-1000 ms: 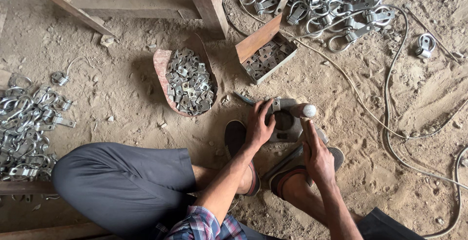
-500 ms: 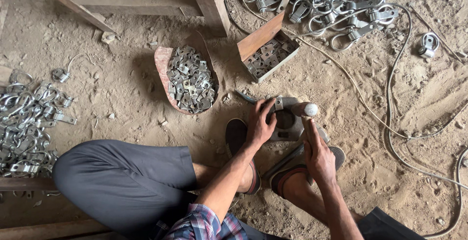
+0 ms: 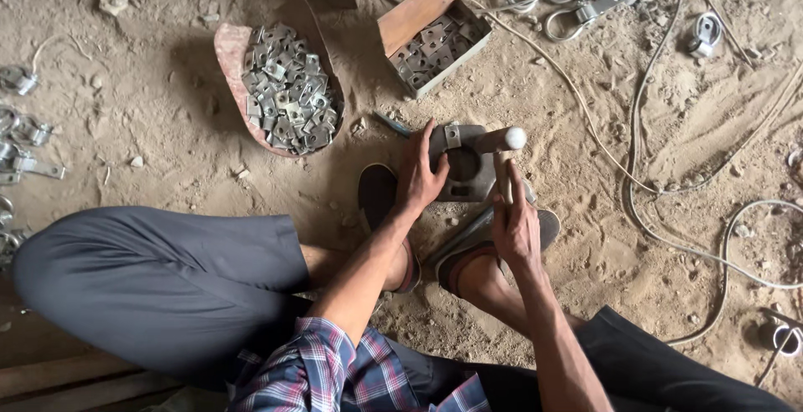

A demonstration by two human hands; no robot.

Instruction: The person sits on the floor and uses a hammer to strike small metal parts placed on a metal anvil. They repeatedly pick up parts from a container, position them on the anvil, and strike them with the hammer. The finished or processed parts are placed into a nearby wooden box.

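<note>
Left hand [image 3: 421,174] lay with fingers spread over the near edge of a grey metal block [image 3: 468,168] that sat on the sandy floor [image 3: 167,144] just beyond the person's sandals [image 3: 378,199]; its fingertips touched a small metal piece [image 3: 452,137] on top of the block; right hand [image 3: 514,226] was closed around the wooden handle of a hammer [image 3: 502,157], whose head rested across the block's far right corner; a reddish curved tray [image 3: 227,52] heaped with small metal plates [image 3: 288,90] lay to the left, well apart; a wooden box [image 3: 418,10] of similar plates stood beyond the block; cables [image 3: 636,127] ran across the sand on the right.
</note>
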